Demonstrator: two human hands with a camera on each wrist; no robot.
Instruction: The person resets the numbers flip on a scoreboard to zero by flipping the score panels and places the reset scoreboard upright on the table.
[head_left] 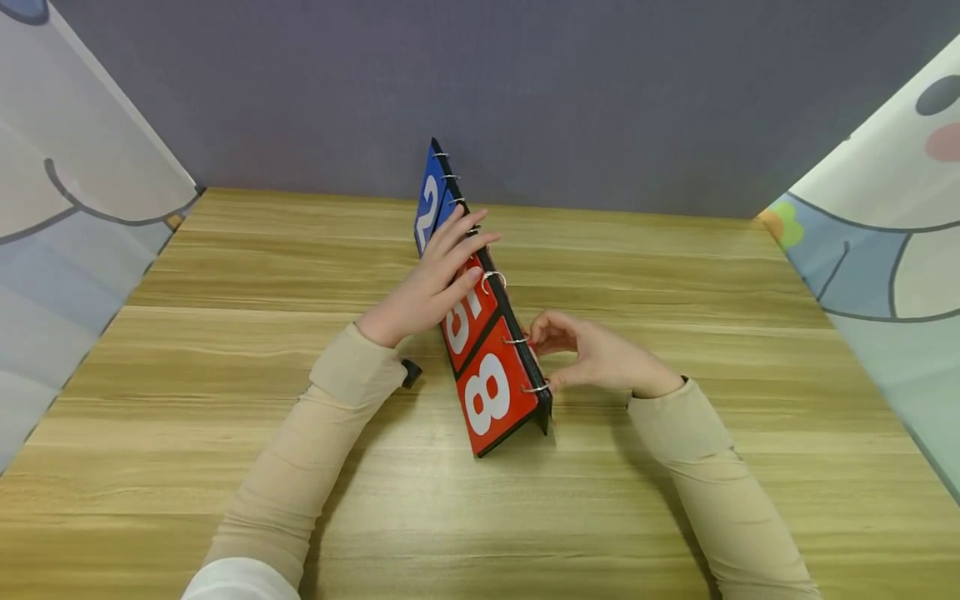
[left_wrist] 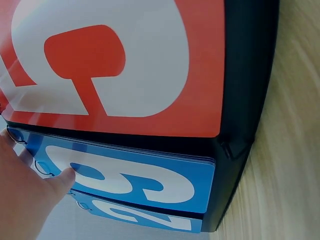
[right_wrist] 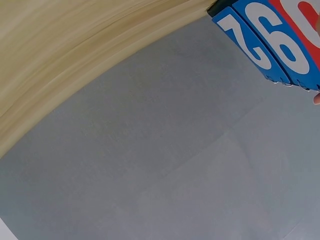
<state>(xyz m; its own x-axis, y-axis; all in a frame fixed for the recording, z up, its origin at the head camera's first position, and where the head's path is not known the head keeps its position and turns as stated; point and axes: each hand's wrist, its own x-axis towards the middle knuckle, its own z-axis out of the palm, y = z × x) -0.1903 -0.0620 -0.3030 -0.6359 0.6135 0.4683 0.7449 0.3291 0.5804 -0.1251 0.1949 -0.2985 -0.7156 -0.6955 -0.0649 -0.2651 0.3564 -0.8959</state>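
A tabletop flip scoreboard (head_left: 491, 400) stands like a tent on the table, with red and blue number cards hung on metal rings along its top edge. My left hand (head_left: 431, 292) rests on its left face, fingers spread and straight across the top edge. In the left wrist view, the left thumb (left_wrist: 65, 180) lies on a blue card (left_wrist: 175, 185) near the rings. On the other side, my right hand (head_left: 592, 354) has bent fingers and its thumb close to the near rings. Its fingertips are partly hidden; I cannot tell whether they pinch a card.
The wooden table (head_left: 225, 417) extends on both sides of the scoreboard. A small black piece (head_left: 411, 372) shows beside the left cuff. Behind the table rises a grey wall (head_left: 600, 108), with cartoon-print cloth (head_left: 885, 250) at either side.
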